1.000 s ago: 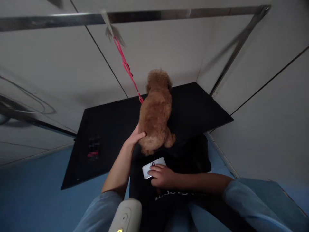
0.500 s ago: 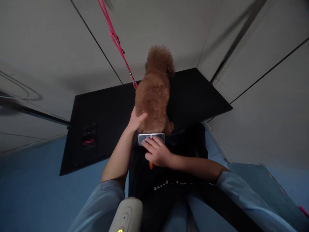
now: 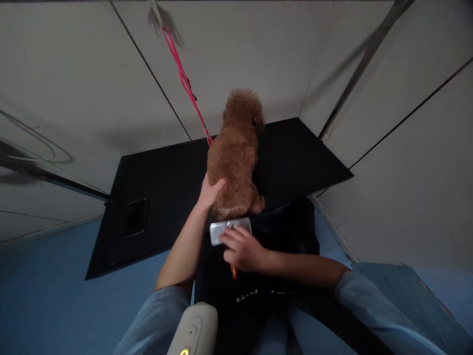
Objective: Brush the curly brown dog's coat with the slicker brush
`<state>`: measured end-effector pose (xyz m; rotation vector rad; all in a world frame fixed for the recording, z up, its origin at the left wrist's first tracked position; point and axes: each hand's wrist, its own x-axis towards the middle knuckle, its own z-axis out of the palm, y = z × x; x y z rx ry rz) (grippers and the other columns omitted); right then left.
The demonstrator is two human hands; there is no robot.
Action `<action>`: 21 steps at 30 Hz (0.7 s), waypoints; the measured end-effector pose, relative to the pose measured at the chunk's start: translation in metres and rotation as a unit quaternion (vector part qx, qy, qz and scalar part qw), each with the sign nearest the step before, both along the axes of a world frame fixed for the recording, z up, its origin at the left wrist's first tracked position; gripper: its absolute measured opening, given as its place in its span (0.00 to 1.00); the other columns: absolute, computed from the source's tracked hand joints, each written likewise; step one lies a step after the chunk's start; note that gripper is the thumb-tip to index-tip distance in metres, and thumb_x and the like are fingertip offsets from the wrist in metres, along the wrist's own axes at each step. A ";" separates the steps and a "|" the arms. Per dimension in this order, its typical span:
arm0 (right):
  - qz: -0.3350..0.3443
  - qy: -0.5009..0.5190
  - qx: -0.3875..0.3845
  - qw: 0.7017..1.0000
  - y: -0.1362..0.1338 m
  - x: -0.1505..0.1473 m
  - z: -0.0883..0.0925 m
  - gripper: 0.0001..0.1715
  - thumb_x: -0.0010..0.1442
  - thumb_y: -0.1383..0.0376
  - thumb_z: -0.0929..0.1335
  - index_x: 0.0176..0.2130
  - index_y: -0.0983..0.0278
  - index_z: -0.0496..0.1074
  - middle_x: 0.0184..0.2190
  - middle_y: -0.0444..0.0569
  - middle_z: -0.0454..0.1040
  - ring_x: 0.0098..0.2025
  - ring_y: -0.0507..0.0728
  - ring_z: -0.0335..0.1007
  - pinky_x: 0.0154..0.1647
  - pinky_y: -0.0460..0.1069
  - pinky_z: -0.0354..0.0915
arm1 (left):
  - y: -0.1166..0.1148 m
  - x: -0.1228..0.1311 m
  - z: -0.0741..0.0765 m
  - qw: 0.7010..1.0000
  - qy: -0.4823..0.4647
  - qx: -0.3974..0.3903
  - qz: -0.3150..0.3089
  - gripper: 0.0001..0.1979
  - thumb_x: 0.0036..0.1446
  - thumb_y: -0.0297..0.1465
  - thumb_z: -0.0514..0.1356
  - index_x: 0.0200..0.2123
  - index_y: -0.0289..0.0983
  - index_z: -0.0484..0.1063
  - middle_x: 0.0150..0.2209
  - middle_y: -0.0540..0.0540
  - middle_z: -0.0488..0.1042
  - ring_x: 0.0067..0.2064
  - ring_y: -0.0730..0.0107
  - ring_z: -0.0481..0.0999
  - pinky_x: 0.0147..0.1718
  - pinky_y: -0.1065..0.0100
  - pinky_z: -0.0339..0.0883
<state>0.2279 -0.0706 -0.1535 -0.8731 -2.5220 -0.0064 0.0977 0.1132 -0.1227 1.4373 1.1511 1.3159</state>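
Note:
A brown curly-haired dog (image 3: 236,153) sits on the black table with its back to me. My left hand (image 3: 211,191) is closed around the dog's left hind flank, thumb over its back, other fingers hidden. In my right hand (image 3: 242,249) is a slicker brush (image 3: 217,232) with a pale, flat rectangular head and an orange-brown handle. My fingers lie over the back of the brush head. The brush is just behind the dog's rump; whether its bristles touch the fur I cannot tell.
A pink leash (image 3: 181,74) runs from above down to the dog. On the left of the black table (image 3: 299,158) lies a dark phone-like rectangle (image 3: 136,218). Pale wall panels rise behind. A white device (image 3: 195,328) shows at the bottom.
The brush in my right hand has moved back towards me and tilted slightly; it was against the dog's rump. My left hand keeps its hold. The view has tilted up a little.

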 end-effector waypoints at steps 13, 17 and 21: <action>0.057 0.007 0.013 0.998 0.027 0.021 0.006 0.12 0.62 0.66 0.65 0.28 0.63 0.74 0.55 0.51 0.71 0.61 0.63 0.60 0.61 0.60 0.56 | 0.004 -0.003 0.002 0.999 0.000 -0.031 0.032 0.31 0.39 0.47 0.64 0.43 0.32 0.71 0.41 0.40 0.77 0.44 0.55 0.75 0.43 0.59 0.71; 0.070 0.010 0.002 0.998 0.045 0.030 0.024 0.12 0.63 0.64 0.64 0.31 0.61 0.75 0.57 0.49 0.70 0.63 0.61 0.57 0.62 0.59 0.55 | 0.005 -0.002 0.001 0.997 -0.020 -0.060 0.052 0.28 0.39 0.49 0.63 0.38 0.34 0.72 0.38 0.41 0.77 0.42 0.56 0.75 0.42 0.59 0.71; 0.053 0.016 -0.008 0.998 0.047 0.033 0.028 0.13 0.63 0.65 0.64 0.29 0.62 0.75 0.57 0.50 0.70 0.63 0.62 0.57 0.62 0.61 0.55 | 0.009 -0.002 0.006 0.996 -0.027 -0.066 0.057 0.25 0.40 0.48 0.64 0.36 0.35 0.72 0.36 0.44 0.76 0.41 0.58 0.75 0.40 0.62 0.70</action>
